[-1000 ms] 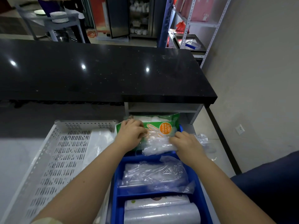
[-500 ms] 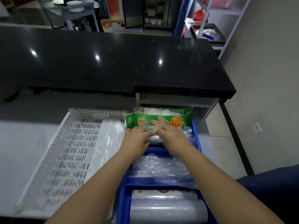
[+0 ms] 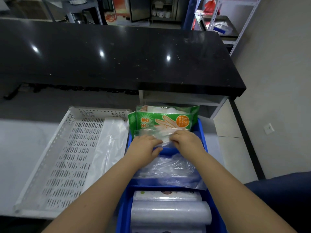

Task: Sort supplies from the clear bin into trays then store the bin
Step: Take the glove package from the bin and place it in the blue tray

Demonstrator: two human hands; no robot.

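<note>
Both hands work at the far end of a blue tray [image 3: 201, 130] that sits on a pale counter [image 3: 25, 145] just right of a white slotted tray [image 3: 64, 158]. The left hand [image 3: 144, 148] and the right hand [image 3: 186, 141] lie close together, fingers curled down and pinching a crumpled clear plastic bag [image 3: 161, 137] between them in the tray's far compartment. Standing upright behind the bag is a green packet [image 3: 161, 122] printed with a drawing of pale gloved hands and an orange round badge; the red characters on its left side and the small writing in the badge are too blurred to read. A second green-edged packet [image 3: 168, 109] leans behind it. The middle compartment holds more loose clear plastic [image 3: 170, 169], and the near one holds rolls of plastic film [image 3: 170, 214], one with a small colourful label that cannot be read. A thin white plastic sheet [image 3: 111, 140] lies along the right side of the white tray. A black stone countertop [image 3: 117, 61] runs across above.
</note>
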